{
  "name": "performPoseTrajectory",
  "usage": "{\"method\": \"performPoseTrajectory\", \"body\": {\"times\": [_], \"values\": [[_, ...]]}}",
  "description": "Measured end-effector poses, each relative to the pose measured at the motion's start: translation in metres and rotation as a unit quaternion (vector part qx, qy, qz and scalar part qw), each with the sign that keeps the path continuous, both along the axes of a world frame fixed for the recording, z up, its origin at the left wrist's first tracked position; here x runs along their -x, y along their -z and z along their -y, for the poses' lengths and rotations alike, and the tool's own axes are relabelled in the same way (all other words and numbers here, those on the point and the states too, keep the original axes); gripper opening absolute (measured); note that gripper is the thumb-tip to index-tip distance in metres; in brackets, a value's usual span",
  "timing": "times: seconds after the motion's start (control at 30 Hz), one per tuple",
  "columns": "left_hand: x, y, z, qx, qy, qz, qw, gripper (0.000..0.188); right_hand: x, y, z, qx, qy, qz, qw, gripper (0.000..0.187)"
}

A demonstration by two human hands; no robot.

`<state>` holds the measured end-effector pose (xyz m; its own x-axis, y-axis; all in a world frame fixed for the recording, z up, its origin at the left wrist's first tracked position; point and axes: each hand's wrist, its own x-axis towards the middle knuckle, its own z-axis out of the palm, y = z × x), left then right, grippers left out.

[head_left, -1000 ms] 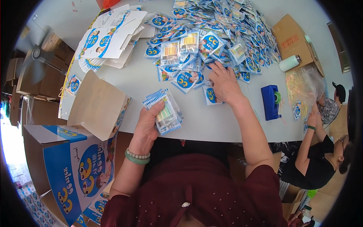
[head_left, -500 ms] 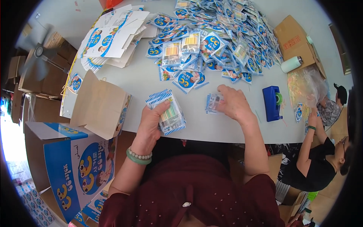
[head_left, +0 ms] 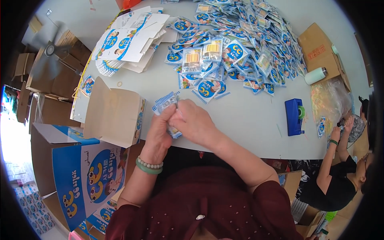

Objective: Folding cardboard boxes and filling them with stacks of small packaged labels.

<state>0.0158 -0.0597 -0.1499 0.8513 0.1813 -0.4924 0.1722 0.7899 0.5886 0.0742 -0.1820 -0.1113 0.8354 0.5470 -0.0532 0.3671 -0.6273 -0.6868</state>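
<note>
My left hand (head_left: 157, 134) clamps the packets (head_left: 163, 103) at its one o'clock, their length pointing eleven to five; my right hand (head_left: 194, 122) meets them from four, its grip I cannot tell.

Before me I count two hands (head_left: 193, 121) on the packets, two bracelets (head_left: 149, 170) on one wrist, one tape dispenser (head_left: 294, 117), one fan (head_left: 50, 50), one open carton (head_left: 114, 116); heaped packets (head_left: 206, 89) run past counting.

A studded maroon top (head_left: 188, 196) bears 1 pale ornament (head_left: 200, 217), worn with 1 beaded bracelet (head_left: 149, 165) and 1 green bangle (head_left: 148, 170).
</note>
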Motion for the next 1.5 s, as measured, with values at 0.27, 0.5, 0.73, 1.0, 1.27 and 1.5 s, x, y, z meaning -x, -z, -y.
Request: {"method": "performPoseTrajectory", "body": {"times": [0.27, 0.5, 0.73, 1.0, 1.27, 1.5], "values": [[0.009, 0.004, -0.03, 0.08, 0.013, 0.034, 0.996, 0.031, -0.104, 0.034, 0.001, 0.228, 0.012, 0.436, 0.871, 0.057], [0.018, 0.013, -0.059, 0.093, 0.148, 0.029, 0.984, 0.037, -0.134, 0.033, 0.018, 0.178, -0.053, 0.422, 0.887, 0.047], [0.017, 0.016, -0.061, 0.112, 0.21, 0.05, 0.97, 0.043, -0.045, -0.003, 0.092, 0.069, -0.149, 0.419, 0.893, 0.041], [0.016, -0.005, -0.02, 0.009, 0.149, 0.005, 0.989, 0.037, -0.007, -0.004, 0.145, 0.066, 0.005, 0.336, 0.939, 0.033], [0.014, -0.003, 0.003, -0.015, 0.146, 0.01, 0.989, 0.035, -0.071, 0.026, 0.052, 0.09, -0.057, 0.358, 0.928, 0.035], [0.014, 0.001, -0.002, 0.038, 0.142, 0.021, 0.989, 0.036, -0.101, -0.003, 0.063, 0.12, -0.062, 0.423, 0.896, 0.023]]}}
